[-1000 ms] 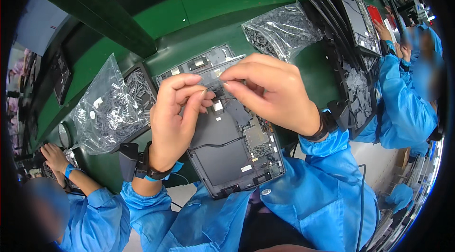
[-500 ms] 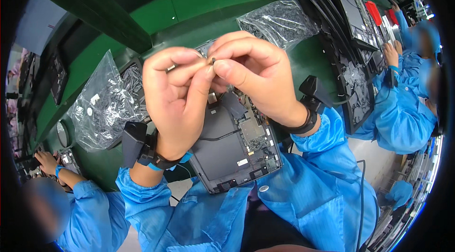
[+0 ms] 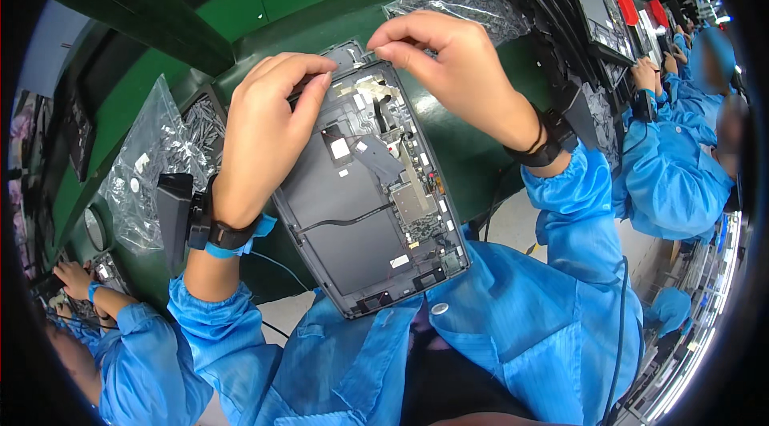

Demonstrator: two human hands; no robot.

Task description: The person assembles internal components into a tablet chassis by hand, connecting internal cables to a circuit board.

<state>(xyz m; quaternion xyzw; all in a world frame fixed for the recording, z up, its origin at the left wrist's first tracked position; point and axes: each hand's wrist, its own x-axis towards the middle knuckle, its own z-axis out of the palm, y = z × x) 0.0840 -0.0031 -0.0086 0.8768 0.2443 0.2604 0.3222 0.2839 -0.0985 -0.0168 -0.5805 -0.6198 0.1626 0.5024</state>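
An opened tablet (image 3: 344, 242) lies before me, tilted slightly, its dark inner shell, ribbon cables and circuit board (image 3: 415, 205) exposed. My left hand (image 3: 268, 117) is at its far left edge, thumb and forefinger drawn together; whether they hold anything is hidden. Beyond the far right corner, my right hand (image 3: 452, 53) pinches thumb and forefinger together above the edge; anything between the tips is too small to make out. A flat grey part (image 3: 343, 55) lies just past the tablet's far end, between both hands.
Plastic bags of small dark parts lie at left (image 3: 144, 177) and far right (image 3: 465, 5). Dark device shells (image 3: 589, 5) are stacked at right. A green post (image 3: 160, 13) rises at back left. Co-workers in blue sit on both sides; a cable (image 3: 621, 330) hangs at my right.
My hands, which met fingertip to fingertip over the tablet around a tiny part, have separated. The left has gone down to the left edge, the right outward to the far right corner.
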